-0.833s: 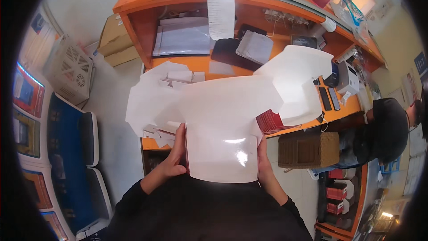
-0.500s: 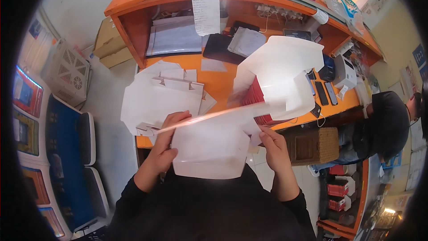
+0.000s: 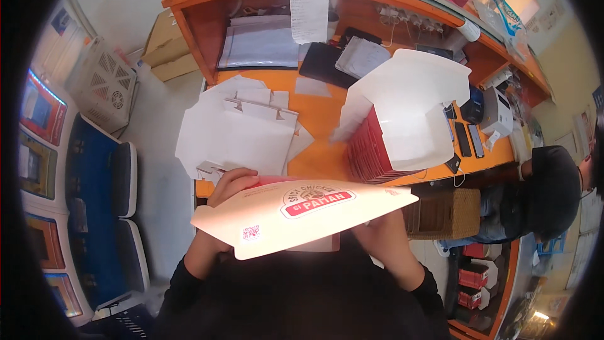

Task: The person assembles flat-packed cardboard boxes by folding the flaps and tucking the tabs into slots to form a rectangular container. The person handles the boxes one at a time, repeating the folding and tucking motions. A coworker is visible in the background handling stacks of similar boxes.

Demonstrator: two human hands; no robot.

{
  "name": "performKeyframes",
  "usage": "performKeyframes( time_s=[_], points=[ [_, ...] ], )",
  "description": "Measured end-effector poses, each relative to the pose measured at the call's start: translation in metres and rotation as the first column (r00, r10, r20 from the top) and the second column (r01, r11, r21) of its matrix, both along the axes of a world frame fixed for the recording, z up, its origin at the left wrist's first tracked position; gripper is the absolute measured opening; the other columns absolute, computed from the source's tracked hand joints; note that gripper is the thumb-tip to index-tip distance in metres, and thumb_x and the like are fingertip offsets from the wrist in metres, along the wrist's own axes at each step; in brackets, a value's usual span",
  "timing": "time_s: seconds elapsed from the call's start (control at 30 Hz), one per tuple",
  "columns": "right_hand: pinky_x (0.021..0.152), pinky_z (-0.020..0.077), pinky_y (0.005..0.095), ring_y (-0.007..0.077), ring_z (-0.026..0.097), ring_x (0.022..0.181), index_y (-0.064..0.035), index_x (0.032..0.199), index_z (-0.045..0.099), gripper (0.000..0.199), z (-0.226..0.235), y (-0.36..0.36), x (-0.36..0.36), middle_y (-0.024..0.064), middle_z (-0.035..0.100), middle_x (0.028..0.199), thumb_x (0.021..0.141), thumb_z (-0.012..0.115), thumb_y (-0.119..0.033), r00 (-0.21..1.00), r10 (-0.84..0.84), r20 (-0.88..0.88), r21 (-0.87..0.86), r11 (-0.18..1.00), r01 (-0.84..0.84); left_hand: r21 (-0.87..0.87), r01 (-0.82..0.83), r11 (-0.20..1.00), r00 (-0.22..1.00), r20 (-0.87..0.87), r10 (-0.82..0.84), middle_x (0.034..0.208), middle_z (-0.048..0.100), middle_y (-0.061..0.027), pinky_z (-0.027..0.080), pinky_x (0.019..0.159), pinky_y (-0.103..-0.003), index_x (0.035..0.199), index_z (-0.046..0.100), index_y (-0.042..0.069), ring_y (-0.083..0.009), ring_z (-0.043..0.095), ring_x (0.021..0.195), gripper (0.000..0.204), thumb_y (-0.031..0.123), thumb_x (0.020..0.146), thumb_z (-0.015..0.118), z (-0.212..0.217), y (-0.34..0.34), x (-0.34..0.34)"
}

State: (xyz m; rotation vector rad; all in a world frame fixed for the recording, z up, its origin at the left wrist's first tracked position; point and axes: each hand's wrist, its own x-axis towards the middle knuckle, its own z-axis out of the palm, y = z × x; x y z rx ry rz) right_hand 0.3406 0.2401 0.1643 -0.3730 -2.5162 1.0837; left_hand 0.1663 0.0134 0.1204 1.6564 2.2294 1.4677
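Note:
In front of my body I hold a cardboard food box (image 3: pixel 314 208) whose broad printed flap, cream with a red label, faces up and tilts toward me. My left hand (image 3: pixel 230 190) grips its far left side, with the fingers over the edge. My right hand (image 3: pixel 391 244) is at its right side, the fingertips hidden beneath the flap. Beyond my left hand a pile of flat white box blanks (image 3: pixel 217 127) lies on the orange desk (image 3: pixel 319 151). To the right stands a stack of nested boxes (image 3: pixel 412 129), red outside and white inside, with the flaps raised.
A shelf at the back holds papers (image 3: pixel 264 44) and a black folder (image 3: pixel 321 66). Phones (image 3: pixel 462 138) and a small white printer (image 3: pixel 495 113) sit on the right. A brown woven basket (image 3: pixel 450 214) and a person in black (image 3: pixel 550 189) are beyond the desk's right end.
The box has turned over in my hands: its plain white inside faced up before, and now the printed flap does. The desk items appear shifted slightly right in view.

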Motion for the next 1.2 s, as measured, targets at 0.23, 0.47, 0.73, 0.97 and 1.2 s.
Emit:
performKeyframes(
  time_s=[0.23,0.47,0.73,0.97,1.2],
  points=[
    [0.059,0.0477,0.0414,0.0326,0.061,0.066,-0.0038,0.090,0.066,0.017,0.001,-0.019,-0.015,0.0140,0.062,0.075,0.076,0.065,-0.013,0.974,-0.068,0.214,0.346,0.938,-0.011,0.087,-0.168,0.982,0.956,0.259,0.141,0.116,0.052,-0.0196,0.038,0.096,-0.043,0.107,0.053,-0.004,-0.0361,0.048,0.111,0.029,0.012,0.085,0.043,0.016,-0.005,0.005],
    [0.064,0.0467,0.0427,0.0348,0.060,0.072,-0.0035,0.088,0.064,0.016,-0.048,-0.013,-0.029,0.0140,0.064,0.080,0.076,0.065,-0.014,0.991,0.077,0.108,0.320,0.941,-0.108,0.076,-0.229,0.970,0.839,0.521,0.157,0.112,0.053,-0.0165,0.039,0.092,-0.035,0.105,0.054,-0.005,-0.0277,0.051,0.104,0.031,0.012,0.085,0.038,0.002,-0.021,-0.013],
    [0.078,0.0459,0.0403,0.0337,0.060,0.090,0.0001,0.123,0.051,0.034,-0.041,-0.021,-0.055,0.0215,0.060,0.097,0.094,0.043,-0.016,0.957,0.061,0.285,-0.211,0.977,0.000,-0.007,-0.186,0.982,0.799,0.581,0.156,0.121,0.047,-0.0186,0.033,0.100,-0.038,0.117,0.050,-0.006,-0.0308,0.046,0.112,0.049,0.007,0.072,0.036,0.003,-0.029,-0.021],
    [0.063,0.0476,0.0297,0.0224,0.063,0.070,-0.0012,0.124,0.055,0.035,-0.039,-0.032,-0.075,0.0150,0.064,0.081,0.089,0.052,-0.004,0.969,-0.148,-0.197,0.163,0.970,0.181,-0.004,-0.123,0.992,0.887,0.448,0.112,0.122,0.046,-0.0188,0.034,0.100,-0.036,0.119,0.047,-0.006,-0.0301,0.046,0.113,0.047,0.006,0.076,0.036,0.013,-0.030,-0.034],
    [0.054,0.0451,0.0236,0.0070,0.055,0.054,-0.0022,0.118,0.061,0.034,-0.059,-0.031,-0.080,0.0052,0.062,0.067,0.084,0.060,0.000,0.972,-0.166,-0.169,-0.049,0.986,0.160,-0.145,-0.752,0.644,0.592,0.282,0.755,0.113,0.048,-0.0174,0.038,0.091,-0.036,0.111,0.049,-0.003,-0.0278,0.047,0.109,0.034,0.015,0.085,0.061,-0.003,-0.021,-0.035]
  ],
)
